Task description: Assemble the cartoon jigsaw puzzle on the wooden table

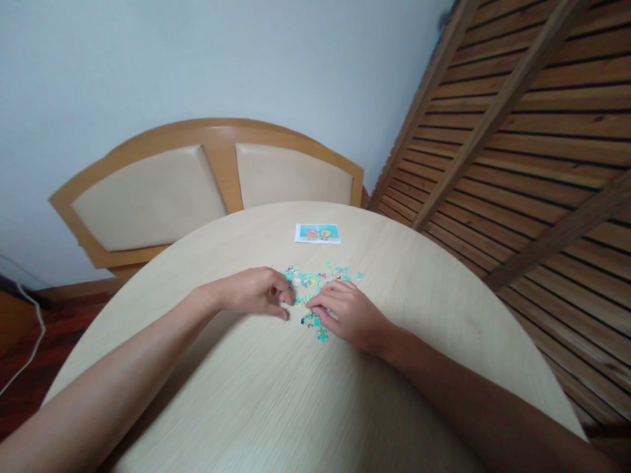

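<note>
Small jigsaw puzzle pieces [314, 281], mostly turquoise with bits of yellow and pink, lie scattered on the round table [266, 394]. My left hand [256, 290] rests at their left side, fingers bent, with a gap between thumb and forefinger and nothing visible in it. From the right, my right hand [352, 312] reaches over the pieces, its fingertips drawn together low over the table; whatever they pinch is too small to make out. Close under its thumb is a cluster of pieces [321, 334], partly covered by the hand. Both hands hide some of the pieces.
Beyond the pieces lies a reference picture card [318, 234] with pink and yellow cartoon figures. Against the far table edge stands a wooden bench back [221, 164] with cream pads. A slatted wooden screen [517, 131] rises on the right. A white cable [37, 328] hangs at left.
</note>
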The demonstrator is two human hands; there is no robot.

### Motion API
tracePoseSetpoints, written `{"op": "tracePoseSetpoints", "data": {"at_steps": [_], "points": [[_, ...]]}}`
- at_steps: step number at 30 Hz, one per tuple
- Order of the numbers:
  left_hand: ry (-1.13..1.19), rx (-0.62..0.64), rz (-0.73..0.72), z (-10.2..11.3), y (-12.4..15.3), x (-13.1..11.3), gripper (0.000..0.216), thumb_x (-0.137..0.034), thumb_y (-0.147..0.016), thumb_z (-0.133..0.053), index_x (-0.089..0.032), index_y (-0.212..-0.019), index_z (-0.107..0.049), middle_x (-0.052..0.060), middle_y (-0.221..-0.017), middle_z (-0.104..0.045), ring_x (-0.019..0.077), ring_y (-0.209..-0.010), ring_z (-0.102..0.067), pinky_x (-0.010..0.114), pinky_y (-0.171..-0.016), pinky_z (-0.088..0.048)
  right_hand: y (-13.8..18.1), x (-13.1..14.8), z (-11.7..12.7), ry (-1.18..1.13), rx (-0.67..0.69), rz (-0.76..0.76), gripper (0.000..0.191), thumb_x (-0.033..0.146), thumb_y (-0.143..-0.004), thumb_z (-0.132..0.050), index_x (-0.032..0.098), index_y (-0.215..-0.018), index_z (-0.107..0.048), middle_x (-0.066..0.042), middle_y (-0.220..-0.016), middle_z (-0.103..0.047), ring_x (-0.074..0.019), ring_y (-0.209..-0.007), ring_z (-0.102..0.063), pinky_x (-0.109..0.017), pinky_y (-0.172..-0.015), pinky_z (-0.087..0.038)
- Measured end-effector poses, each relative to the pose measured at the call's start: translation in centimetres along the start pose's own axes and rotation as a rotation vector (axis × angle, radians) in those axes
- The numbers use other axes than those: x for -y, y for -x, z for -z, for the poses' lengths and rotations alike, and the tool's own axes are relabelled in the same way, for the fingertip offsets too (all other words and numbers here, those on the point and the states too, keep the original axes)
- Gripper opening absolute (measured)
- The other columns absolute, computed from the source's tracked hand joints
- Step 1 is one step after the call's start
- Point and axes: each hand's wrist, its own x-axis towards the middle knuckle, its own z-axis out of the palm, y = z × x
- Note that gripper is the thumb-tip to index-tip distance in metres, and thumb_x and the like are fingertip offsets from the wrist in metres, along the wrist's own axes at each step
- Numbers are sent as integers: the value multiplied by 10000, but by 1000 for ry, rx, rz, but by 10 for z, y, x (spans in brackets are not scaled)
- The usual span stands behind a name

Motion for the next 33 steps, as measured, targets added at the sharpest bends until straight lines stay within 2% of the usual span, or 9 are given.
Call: {"op": "tracePoseSetpoints", "data": {"at_steps": [3, 8, 12, 16, 21, 25, 27, 29, 33], "points": [[45, 33, -3, -4, -2, -4, 197, -317, -787, -817, -213, -942, -756, 7, -842, -719, 140, -702, -630, 225, -654, -455, 0, -2, -3, 1, -28, -57, 123, 190, -952, -595, 200, -967, -716, -44, -880, -727, -207, -907, -623, -341, -835, -429], [79, 82, -9, -7, -3, -4, 113, -229, -803, -796, -178, -887, -741, 5, -842, -684, 111, -691, -591, 201, -659, -437, 1, -3, -9, -18, -60, -73, 85, 199, -934, -640, 200, -954, -724, -46, -875, -715, -204, -899, -627, -338, -835, -441], [145, 97, 22, -8, -4, -5, 94, -201, -808, -778, -165, -882, -734, -6, -806, -689, 105, -693, -578, 188, -646, -424, 0, -1, -7, -23, -26, -73, 96, 208, -941, -640, 203, -971, -731, -49, -897, -721, -208, -922, -625, -342, -850, -441], [257, 117, 36, -7, -3, -6, 85, -213, -884, -684, -153, -884, -743, -1, -772, -703, 96, -665, -570, 180, -622, -422, -1, 1, -2, -39, 45, -48, 113, 200, -933, -645, 199, -1002, -734, -41, -921, -743, -211, -934, -618, -357, -898, -425], [269, 45, -31, -4, -3, -6, 143, -222, -924, -624, -142, -902, -740, 16, -786, -710, 96, -667, -574, 181, -613, -420, 0, 2, 1, -78, 89, -33, 91, 226, -924, -656, 215, -945, -744, -32, -944, -754, -211, -971, -616, -355, -932, -409], [174, -79, -111, -3, -5, -10, 125, -212, -926, -627, -156, -878, -729, 35, -842, -721, 124, -758, -629, 211, -701, -460, -1, -1, 4, -45, 67, -97, 149, 243, -951, -593, 208, -981, -735, -48, -983, -756, -220, -1008, -629, -367, -927, -426], [102, -114, -144, -4, -6, -12, 127, -217, -930, -628, -166, -876, -732, 41, -852, -715, 132, -776, -637, 222, -721, -465, 0, -5, 6, 5, 35, -207, 201, 273, -958, -569, 203, -1072, -718, -68, -1086, -746, -231, -1075, -625, -383, -952, -436], [43, -119, -162, -6, -7, -12, 138, -216, -934, -624, -173, -870, -739, 38, -832, -708, 133, -760, -635, 224, -711, -462, 1, -9, 8, 74, 28, -330, 345, 359, -941, -584, 183, -1226, -670, -103, -1281, -682, -261, -1210, -580, -413, -1028, -423], [27, -67, -145, -9, -8, -9, 119, -210, -913, -652, -183, -860, -755, 20, -785, -698, 123, -713, -628, 212, -669, -451, 5, -15, 6, 206, 153, -534, 814, 618, -882, -570, 123, -1512, -430, -157, -1606, -356, -374, -1488, -288, -504, -1192, -279]]}}
